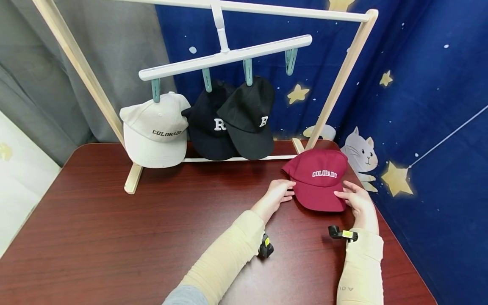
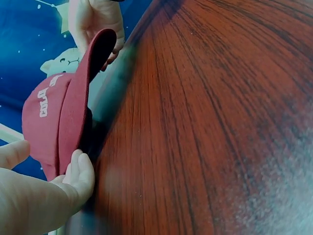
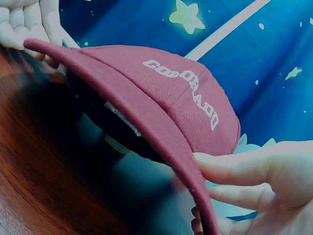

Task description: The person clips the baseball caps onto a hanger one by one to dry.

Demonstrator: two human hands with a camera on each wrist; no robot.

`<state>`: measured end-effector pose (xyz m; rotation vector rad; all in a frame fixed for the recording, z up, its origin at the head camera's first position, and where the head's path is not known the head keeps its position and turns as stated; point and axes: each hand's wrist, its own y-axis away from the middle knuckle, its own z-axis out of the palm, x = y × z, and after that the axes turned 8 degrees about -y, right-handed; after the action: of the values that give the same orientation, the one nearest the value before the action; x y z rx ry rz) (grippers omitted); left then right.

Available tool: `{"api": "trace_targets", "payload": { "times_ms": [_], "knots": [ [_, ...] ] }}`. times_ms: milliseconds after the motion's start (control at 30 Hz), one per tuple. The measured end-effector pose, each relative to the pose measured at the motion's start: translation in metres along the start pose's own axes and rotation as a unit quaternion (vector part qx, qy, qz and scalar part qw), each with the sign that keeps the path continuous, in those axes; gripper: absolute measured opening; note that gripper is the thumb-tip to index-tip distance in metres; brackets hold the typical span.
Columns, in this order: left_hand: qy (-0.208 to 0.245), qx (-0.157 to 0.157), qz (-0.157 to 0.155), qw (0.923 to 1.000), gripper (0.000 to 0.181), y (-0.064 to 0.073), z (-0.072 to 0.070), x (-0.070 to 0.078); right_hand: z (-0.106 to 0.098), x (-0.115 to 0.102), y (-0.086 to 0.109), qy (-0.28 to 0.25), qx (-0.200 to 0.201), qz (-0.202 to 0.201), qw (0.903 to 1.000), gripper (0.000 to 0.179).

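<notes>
A dark red baseball cap (image 1: 319,180) with white COLORADO lettering is at the table's right side, its brim toward me. My right hand (image 1: 357,201) pinches the brim's right side, thumb on top and fingers underneath, as the right wrist view shows. At the cap's left side, my left hand (image 1: 275,195) holds the edge between thumb and fingers (image 2: 84,176). In the right wrist view the underside of the brim (image 3: 117,100) shows dark, raised over the table.
A wooden rack (image 1: 339,84) carries a tilted white bar (image 1: 228,56) with teal clips. From it hang a white cap (image 1: 156,135), a navy cap (image 1: 207,131) and a black cap (image 1: 253,123). The rightmost clip (image 1: 291,61) holds nothing. Behind is a blue star curtain (image 1: 427,106).
</notes>
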<state>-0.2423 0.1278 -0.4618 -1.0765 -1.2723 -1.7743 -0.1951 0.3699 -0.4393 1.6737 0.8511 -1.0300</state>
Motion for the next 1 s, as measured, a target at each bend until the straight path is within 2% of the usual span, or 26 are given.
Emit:
{"api": "trace_targets", "payload": {
  "times_ms": [167, 367, 600, 1000],
  "knots": [
    [-0.004, 0.002, 0.008, 1.0000, 0.028, 0.0004, -0.0023, 0.0006, 0.0018, -0.0024, 0.0016, -0.011, -0.019, -0.007, 0.9997, 0.078],
    [-0.013, 0.008, 0.018, 0.9997, 0.032, -0.0006, -0.0046, -0.0006, 0.0037, -0.0049, 0.0038, -0.010, -0.030, -0.012, 0.9994, 0.078],
    [-0.030, 0.013, 0.032, 0.9989, 0.034, -0.0006, -0.0071, -0.0009, 0.0069, -0.0068, 0.0048, -0.036, -0.031, -0.042, 0.9980, 0.075],
    [-0.019, 0.032, 0.071, 0.9968, 0.010, 0.0011, -0.0081, 0.0010, 0.0078, -0.0079, 0.0067, -0.073, -0.047, -0.073, 0.9935, 0.072]
  ]
}}
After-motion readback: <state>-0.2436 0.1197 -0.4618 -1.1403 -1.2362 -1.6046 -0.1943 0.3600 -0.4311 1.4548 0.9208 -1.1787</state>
